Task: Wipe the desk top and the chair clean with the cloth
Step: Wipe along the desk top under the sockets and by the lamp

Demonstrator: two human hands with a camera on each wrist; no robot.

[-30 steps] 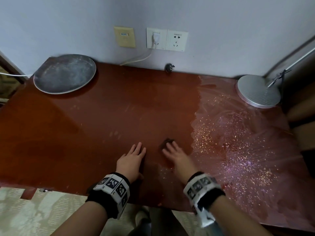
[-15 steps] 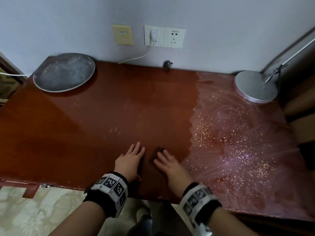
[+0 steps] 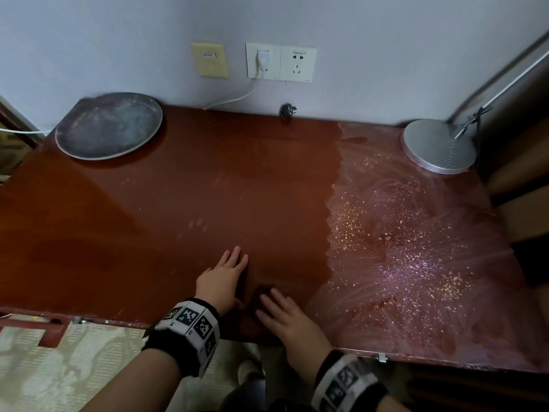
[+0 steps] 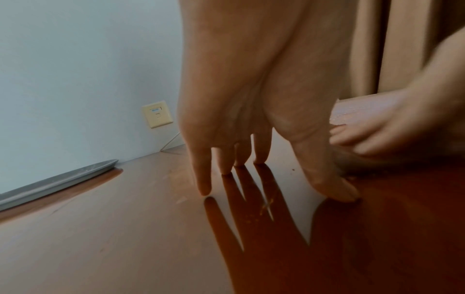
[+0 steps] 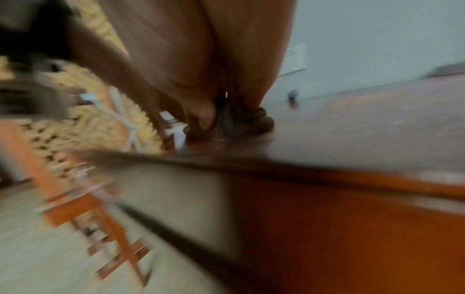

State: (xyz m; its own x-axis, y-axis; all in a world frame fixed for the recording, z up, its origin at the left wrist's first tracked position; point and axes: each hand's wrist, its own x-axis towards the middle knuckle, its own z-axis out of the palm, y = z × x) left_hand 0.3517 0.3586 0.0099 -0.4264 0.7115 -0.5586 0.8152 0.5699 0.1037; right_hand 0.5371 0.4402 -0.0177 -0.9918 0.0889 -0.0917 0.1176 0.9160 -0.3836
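Wipe stroke near the surface front edge.
Right hand fingers pinch the wadded cloth beneath them, pressing down; left hand fingers spread flat alongside, likely bracing. Speckled residue right of fingers looks unwiped.

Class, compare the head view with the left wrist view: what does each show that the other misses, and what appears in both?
Head only: the silver lamp base, the white double socket, the marker wristbands. Left wrist only: fingertips meeting their reflection in the glossy desk top. Both: the left hand, the right hand holding the dark cloth, the grey round tray, the yellow wall plate.
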